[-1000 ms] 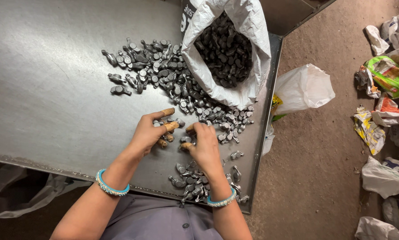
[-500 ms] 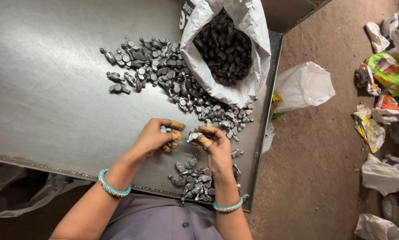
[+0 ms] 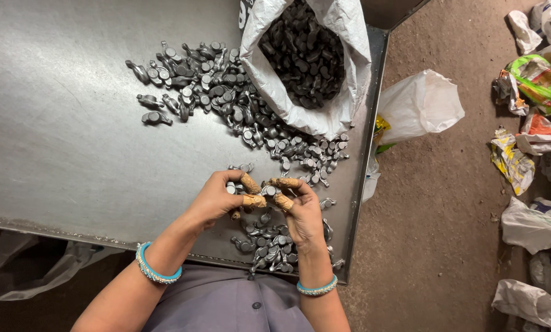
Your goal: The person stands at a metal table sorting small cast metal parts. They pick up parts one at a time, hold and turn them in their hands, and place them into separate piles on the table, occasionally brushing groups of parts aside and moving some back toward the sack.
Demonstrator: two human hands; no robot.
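Observation:
My left hand and my right hand meet above the near edge of a grey metal table. Tan wrappings cover several fingertips of both. Each hand pinches a small dark metal part between its fingertips, and the two hands nearly touch. A small heap of the same parts lies right under my hands. A wide scatter of these parts spreads across the table farther away. At the back stands an open white sack full of dark parts.
The table's right edge drops to a dirt floor. A white plastic bag lies beside the table. Crumpled bags and coloured wrappers litter the floor at far right. Another bag hangs below the table's near left.
Both hands lifted off the scatter and drew toward me. They now hold parts between the fingertips over the near heap.

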